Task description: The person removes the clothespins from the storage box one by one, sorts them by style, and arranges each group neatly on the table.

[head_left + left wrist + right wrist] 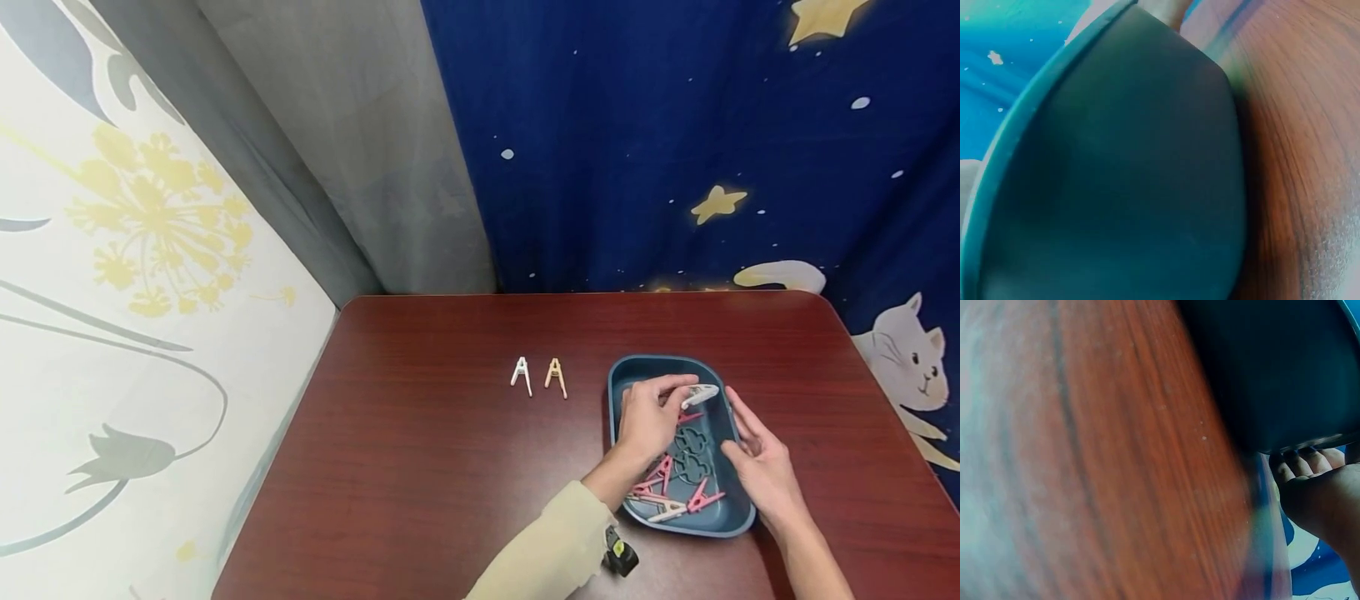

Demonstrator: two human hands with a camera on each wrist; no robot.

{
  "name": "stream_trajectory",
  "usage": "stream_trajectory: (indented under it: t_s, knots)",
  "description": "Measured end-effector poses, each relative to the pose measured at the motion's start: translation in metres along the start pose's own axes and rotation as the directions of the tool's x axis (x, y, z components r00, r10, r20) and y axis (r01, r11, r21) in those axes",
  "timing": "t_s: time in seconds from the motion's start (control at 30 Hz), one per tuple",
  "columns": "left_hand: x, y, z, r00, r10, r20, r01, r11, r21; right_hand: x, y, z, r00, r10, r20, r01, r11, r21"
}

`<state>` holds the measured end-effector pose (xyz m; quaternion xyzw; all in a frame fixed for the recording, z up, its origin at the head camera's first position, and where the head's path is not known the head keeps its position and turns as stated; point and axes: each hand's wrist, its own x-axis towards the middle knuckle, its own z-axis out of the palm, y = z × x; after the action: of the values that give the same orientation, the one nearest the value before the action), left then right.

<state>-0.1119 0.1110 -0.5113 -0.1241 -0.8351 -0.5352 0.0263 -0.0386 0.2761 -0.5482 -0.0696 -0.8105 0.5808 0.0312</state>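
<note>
L hand [645,423] pinches a white clip [703,394], partly covered by fingers, above the blue tray [660,361]; R hand [767,477] grips the tray's side. Inside: pink clips [702,498], some hidden behind L wrist, & flower-like outlines [690,457], hard to ID.

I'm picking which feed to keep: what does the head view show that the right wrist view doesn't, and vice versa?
Only the head view: the left hand pinching a white clothespin above the blue tray, pink clothespins inside it, and a tan clothespin on the table.
Only the right wrist view: a close-up of the tray's outer wall.
Both: the tray, the right hand holding it, the table and the blue curtain.
</note>
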Motion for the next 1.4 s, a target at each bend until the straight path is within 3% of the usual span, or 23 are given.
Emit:
stream_trajectory:
  t_s: [0.23,0.33,0.57,0.77,0.87,1.03,1.17,1.3,1.4]
  knots:
    - [0.002,0.004,-0.013,0.996,0.052,0.067,-0.052,0.999,0.004,0.000,-0.002,0.003,1.000,-0.003,0.010,0.003,1.000,-0.019]
    - [0.004,0.005,-0.020,0.995,0.069,0.065,-0.070,0.998,0.005,0.001,-0.002,0.004,1.000,-0.013,0.006,0.013,1.000,-0.009]
    - [0.013,0.002,-0.038,0.994,0.097,-0.059,-0.096,0.995,0.024,0.001,0.000,0.003,1.000,-0.028,0.004,0.028,1.000,0.001]
    - [0.021,-0.012,-0.063,0.979,0.032,-0.202,-0.046,0.997,-0.063,0.002,0.000,0.003,1.000,-0.031,0.005,0.031,0.999,0.021]
    - [0.027,-0.022,-0.077,0.961,-0.004,-0.278,-0.027,0.994,-0.108,0.001,0.000,0.004,0.999,-0.031,0.005,0.031,0.999,0.026]
    - [0.034,-0.041,-0.104,0.912,-0.059,-0.406,0.015,0.994,-0.111,0.001,0.000,0.004,1.000,-0.030,0.005,0.030,0.999,0.014]
    - [0.037,-0.056,-0.126,0.876,-0.102,-0.472,0.052,0.992,-0.116,0.000,0.000,0.004,1.000,-0.028,0.007,0.028,1.000,0.009]
    - [0.038,-0.073,-0.144,0.844,-0.100,-0.527,0.055,0.993,-0.101,0.000,-0.001,0.004,1.000,-0.029,0.002,0.029,0.999,0.015]
    - [0.037,-0.087,-0.155,0.810,-0.085,-0.580,0.074,0.996,-0.043,0.001,0.000,0.004,0.999,-0.032,0.003,0.031,0.999,0.023]
